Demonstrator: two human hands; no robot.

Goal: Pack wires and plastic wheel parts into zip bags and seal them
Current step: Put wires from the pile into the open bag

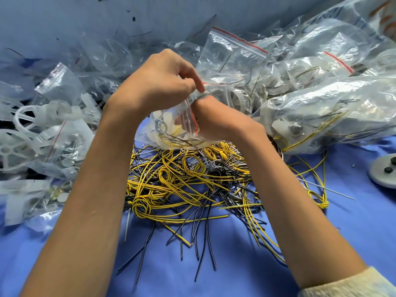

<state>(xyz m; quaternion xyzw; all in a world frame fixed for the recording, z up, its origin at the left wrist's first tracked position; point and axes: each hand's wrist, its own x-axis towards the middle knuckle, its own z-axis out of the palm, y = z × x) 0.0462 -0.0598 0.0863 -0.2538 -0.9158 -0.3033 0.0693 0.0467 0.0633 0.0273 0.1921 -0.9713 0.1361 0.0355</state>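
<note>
Nearest you, your two bare forearms reach up the frame, and a cream sleeve cuff (347, 284) shows on the right one at the lower right corner. They meet at a small clear zip bag (169, 131) held just above the wire pile.

Your left hand (158, 82) is above it, fingers curled, with fingertip and thumb pinching the bag's upper edge. Your right hand (216, 118) grasps the bag's right side by the red zip strip (194, 121). Its fingers are mostly hidden behind the plastic, so you cannot tell exactly how they lie. The bag's mouth looks gathered between the two hands, but it is not clear whether it is sealed. Through the plastic you can see a coil of yellow wire and pale white plastic pieces.

Directly below the bag is the loose tangle of wires (192, 179), yellow, black and grey, many tied in small loops. It sprawls over the blue cloth (235, 264) between your forearms, with strands trailing toward you and off to the right.

To your left lie translucent white plastic wheel parts (23, 123), spoked, mixed with small bags of hardware (64, 146). Behind the hands, empty zip bags (231, 52) with red strips are heaped. To the right is a mound of filled bags (321, 108) showing yellow wire and white parts inside. At the far right edge a white disc (383, 170) rests on the cloth, well apart from the hands.
</note>
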